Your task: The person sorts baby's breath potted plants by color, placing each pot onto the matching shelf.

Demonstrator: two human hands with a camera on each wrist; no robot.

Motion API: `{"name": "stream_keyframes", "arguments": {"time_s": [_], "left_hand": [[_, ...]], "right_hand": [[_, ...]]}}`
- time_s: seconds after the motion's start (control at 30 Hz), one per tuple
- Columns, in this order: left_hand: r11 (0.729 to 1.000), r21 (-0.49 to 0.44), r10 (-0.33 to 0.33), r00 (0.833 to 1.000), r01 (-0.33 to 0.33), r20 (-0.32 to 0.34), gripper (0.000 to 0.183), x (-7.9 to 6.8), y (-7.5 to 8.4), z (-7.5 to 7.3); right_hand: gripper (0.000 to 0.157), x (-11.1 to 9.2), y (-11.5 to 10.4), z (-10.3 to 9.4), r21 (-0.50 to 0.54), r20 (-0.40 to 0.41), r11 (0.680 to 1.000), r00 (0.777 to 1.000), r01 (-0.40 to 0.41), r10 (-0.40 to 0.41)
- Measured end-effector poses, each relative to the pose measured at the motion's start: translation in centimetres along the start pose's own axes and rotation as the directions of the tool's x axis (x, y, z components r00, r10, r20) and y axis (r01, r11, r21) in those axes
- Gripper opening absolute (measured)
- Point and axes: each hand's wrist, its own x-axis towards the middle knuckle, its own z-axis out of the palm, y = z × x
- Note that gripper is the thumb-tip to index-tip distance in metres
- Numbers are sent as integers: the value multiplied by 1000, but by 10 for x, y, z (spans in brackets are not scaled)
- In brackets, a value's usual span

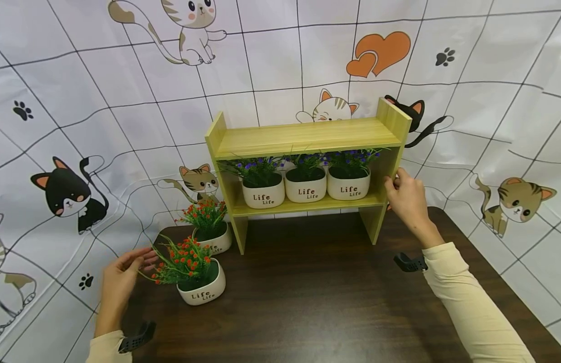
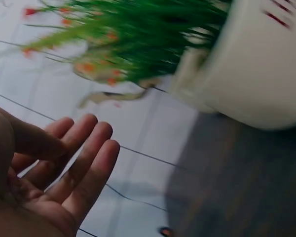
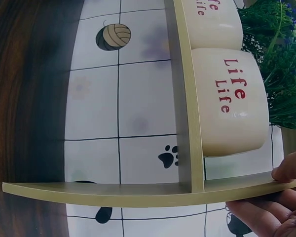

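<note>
A light wooden two-tier shelf (image 1: pixel 307 137) stands at the back of the dark table. My right hand (image 1: pixel 404 196) grips its right side panel (image 3: pixel 138 195), thumb inside and fingers outside. On the lower tier sit three white pots, the rightmost pot (image 3: pixel 232 101) marked "Life", all with purple-flowered plants (image 1: pixel 353 157). Left of the shelf stand two white pots with red flowers, a front pot (image 1: pixel 202 288) and a rear pot (image 1: pixel 220 241). My left hand (image 1: pixel 121 275) is beside the front plant's leaves (image 1: pixel 171 252), fingers extended and holding nothing in the left wrist view.
The dark wooden table (image 1: pixel 298 302) spreads out before the shelf, its rounded back corners near the wall. A white wall covering (image 1: pixel 280 60) with cat drawings and grid lines rises right behind the shelf and along both sides.
</note>
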Motion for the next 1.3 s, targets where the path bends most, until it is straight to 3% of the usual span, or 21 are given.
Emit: {"name": "stream_keyframes", "arguments": {"time_s": [0.1, 0.2, 0.3, 0.4, 0.53, 0.63, 0.7, 0.8, 0.87, 1.07, 1.3], "left_hand": [[985, 170, -26, 998, 15, 60, 31, -9, -15, 2], [941, 337, -69, 991, 27, 112, 35, -17, -27, 6], [909, 413, -142, 974, 57, 178, 41, -24, -37, 10], [910, 402, -220, 942, 104, 255, 49, -28, -45, 15], [938, 278, -305, 870, 205, 387, 66, -33, -52, 21], [943, 207, -331, 819, 262, 470, 84, -37, -55, 25], [945, 188, -328, 805, 269, 495, 96, -39, -57, 30], [948, 192, -318, 808, 255, 497, 110, -41, -58, 38], [947, 203, -319, 820, 250, 476, 114, -42, -58, 43], [926, 293, -347, 844, 238, 409, 114, -41, -58, 52], [935, 268, -324, 862, 231, 390, 113, -41, -58, 53]], "right_hand": [[17, 1, -1, -1, 2, 3, 1000, 1000, 4, -4], [17, 1, -2, -2, -1, 0, 1000, 1000, 7, -7], [16, 1, -2, -1, -1, -1, 1000, 1000, 7, -7], [17, 2, -2, -1, 7, 3, 1000, 1000, 6, -6], [17, 1, -3, 0, 17, 12, 1000, 1000, 1, -1], [18, 1, -2, 0, 22, 21, 1000, 1000, -9, 8], [19, 0, -2, -1, 20, 24, 1000, 1000, -14, 13], [19, 0, -2, -1, 18, 21, 1000, 1000, -17, 17], [19, -1, -1, -1, 21, 19, 1000, 1000, -17, 16], [17, -2, -1, 0, 15, 18, 1000, 1000, -5, 5], [18, -3, -1, 1, 14, 15, 1000, 1000, -3, 3]]}}
